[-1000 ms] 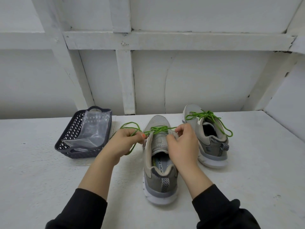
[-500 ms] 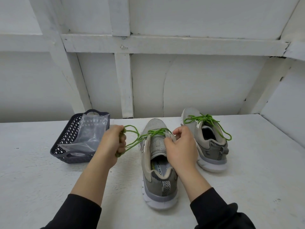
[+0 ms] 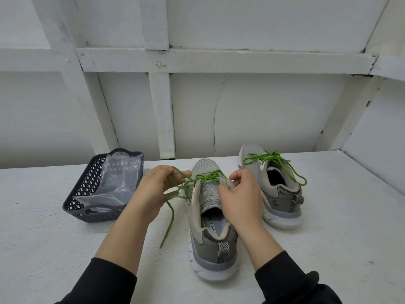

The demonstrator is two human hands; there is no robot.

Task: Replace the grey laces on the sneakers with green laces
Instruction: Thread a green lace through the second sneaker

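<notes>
A grey sneaker (image 3: 211, 244) stands in front of me, heel toward me, with a green lace (image 3: 207, 177) threaded through its front eyelets. My left hand (image 3: 153, 191) pinches that lace just left of the shoe, and a loose end (image 3: 169, 222) hangs down onto the table. My right hand (image 3: 241, 200) grips the shoe's right eyelet flap near the tongue. A second grey sneaker (image 3: 278, 194) sits behind and to the right, laced with a green lace (image 3: 274, 160) tied in a bow.
A dark plastic basket (image 3: 87, 183) holding a clear plastic bag (image 3: 116, 183) stands to the left on the white table (image 3: 328, 238). A white wall with beams rises close behind the shoes.
My left hand has moved back toward the shoe and higher, and a loose lace end now hangs down to the table. The right hand stays on the eyelet flap.
</notes>
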